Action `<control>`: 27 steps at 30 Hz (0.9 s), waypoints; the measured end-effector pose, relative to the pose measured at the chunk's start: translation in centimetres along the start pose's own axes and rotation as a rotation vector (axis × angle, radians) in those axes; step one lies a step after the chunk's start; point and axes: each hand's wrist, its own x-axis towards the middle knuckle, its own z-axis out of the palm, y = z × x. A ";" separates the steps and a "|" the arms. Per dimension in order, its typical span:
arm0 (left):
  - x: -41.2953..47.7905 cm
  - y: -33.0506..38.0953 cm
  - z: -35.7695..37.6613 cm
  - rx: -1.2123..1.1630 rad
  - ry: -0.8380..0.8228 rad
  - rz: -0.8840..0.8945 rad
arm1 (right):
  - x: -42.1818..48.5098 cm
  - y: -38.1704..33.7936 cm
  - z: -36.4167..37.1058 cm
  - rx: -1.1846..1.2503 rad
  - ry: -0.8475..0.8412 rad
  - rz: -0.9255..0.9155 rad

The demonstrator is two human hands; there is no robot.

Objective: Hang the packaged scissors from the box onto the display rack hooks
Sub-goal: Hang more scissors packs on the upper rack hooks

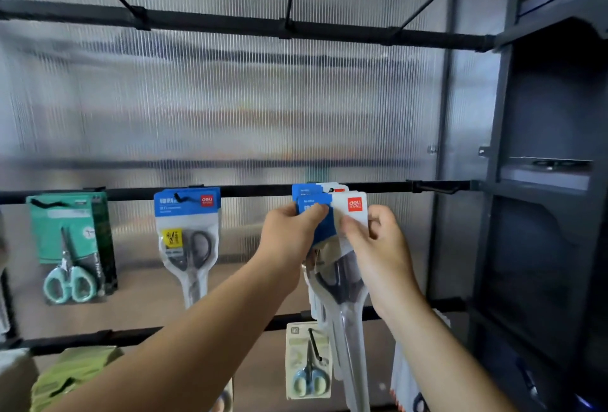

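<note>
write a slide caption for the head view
At the middle rail, the left hand and right hand hold a scissors pack beside a hung blue pack

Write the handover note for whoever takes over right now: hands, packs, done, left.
Hands: left hand pinches the blue side of the front scissors pack header; right hand pinches its white side.
The pack is held at the middle rail, in front of like packs hanging there.
Done: black-handled pack and green pack hang further left.
Left: seat the front pack if it is not hooked; the hook is hidden. Box out of view.
</note>
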 end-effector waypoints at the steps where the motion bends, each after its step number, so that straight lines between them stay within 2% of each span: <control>1: 0.2 0.1 0.3 0.018 0.014 0.004 | 0.2 -0.1 0.1 0.002 0.010 -0.007; 7: 0.8 0.7 1.6 0.026 0.091 -0.002 | 1.9 -0.8 0.0 -0.046 0.006 0.015; 12: 1.4 0.7 2.0 -0.052 0.097 -0.047 | 2.7 -0.8 0.3 -0.122 0.009 0.025; 27: 3.3 0.7 2.2 -0.020 0.120 -0.057 | 4.3 -0.4 0.7 -0.168 -0.033 0.019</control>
